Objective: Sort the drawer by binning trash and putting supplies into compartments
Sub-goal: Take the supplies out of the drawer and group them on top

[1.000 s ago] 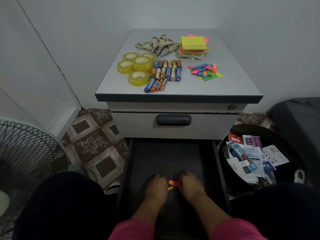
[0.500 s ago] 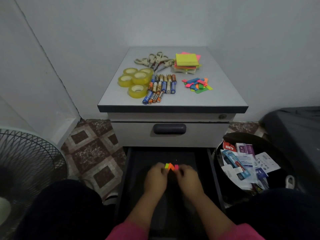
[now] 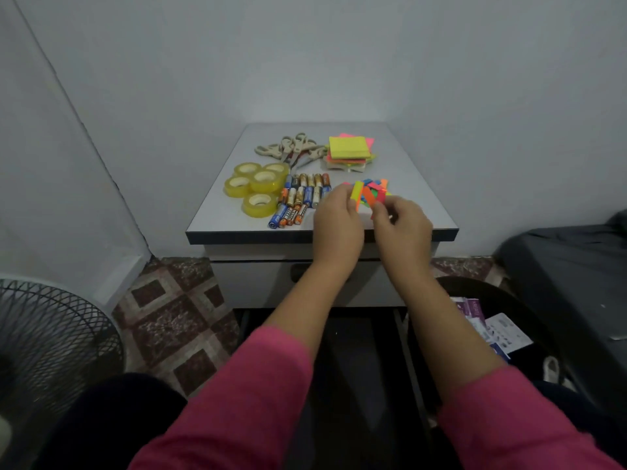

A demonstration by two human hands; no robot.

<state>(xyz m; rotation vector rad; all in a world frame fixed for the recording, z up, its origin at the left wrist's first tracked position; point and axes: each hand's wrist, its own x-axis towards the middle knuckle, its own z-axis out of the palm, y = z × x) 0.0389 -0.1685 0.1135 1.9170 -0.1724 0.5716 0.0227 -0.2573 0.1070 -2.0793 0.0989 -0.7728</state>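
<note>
Neon tabs fan between both hands above the counter's front right part: left hand pinches a yellow one, right hand pinches orange ones.

Both arms stretched forward and up, pink sleeves pushed back to about mid-forearm, bare wrists angled in toward each other. Left hand seen from the back, fingers curled and pinching a yellow strip upright at the fingertips — right hand just beside it, also curled, pinching an orange strip. Hands close together but not quite touching — knuckles facing the camera, fingertips mostly hidden behind.
</note>
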